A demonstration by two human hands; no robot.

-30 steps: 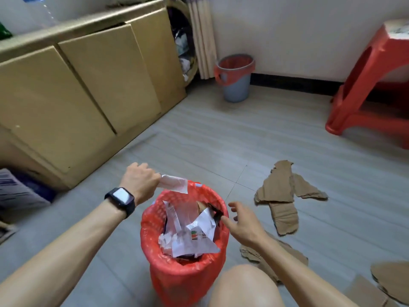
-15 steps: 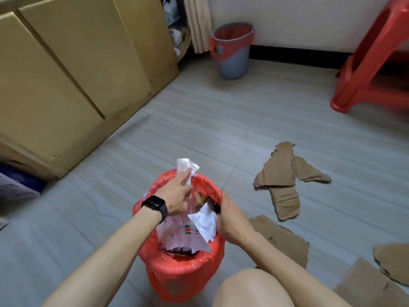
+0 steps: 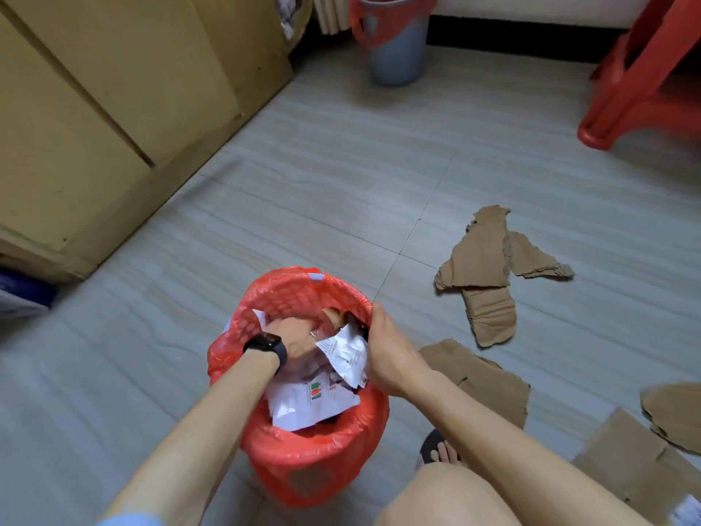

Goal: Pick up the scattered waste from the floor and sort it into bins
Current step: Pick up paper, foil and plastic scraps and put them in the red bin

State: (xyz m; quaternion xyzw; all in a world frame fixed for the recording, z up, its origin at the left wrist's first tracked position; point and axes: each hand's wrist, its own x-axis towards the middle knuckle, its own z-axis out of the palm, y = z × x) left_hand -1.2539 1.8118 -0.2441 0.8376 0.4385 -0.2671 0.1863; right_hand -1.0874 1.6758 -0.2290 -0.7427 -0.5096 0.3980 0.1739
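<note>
Head view, first voice: where is the paper waste, and can something on it be read?
Second voice: it lies crumpled inside the red-lined bin [image 3: 288, 294], which stands upright on the grey floor [image 3: 341, 165], mouth up; the printed sheet [image 3: 303, 400] carries a red and green logo, but its small text is too blurred to read.
First voice: and the hands?
Second voice: the left hand [image 3: 294, 336], with a black wristwatch [image 3: 265, 345], is down in the bin on the paper; its fingers are buried, so I cannot tell the grip; the right hand [image 3: 390, 358] clasps the bin's rim; torn cardboard pieces [image 3: 480, 256] lie on the floor to the right, the farthest one with its long axis running away from the person.
</note>
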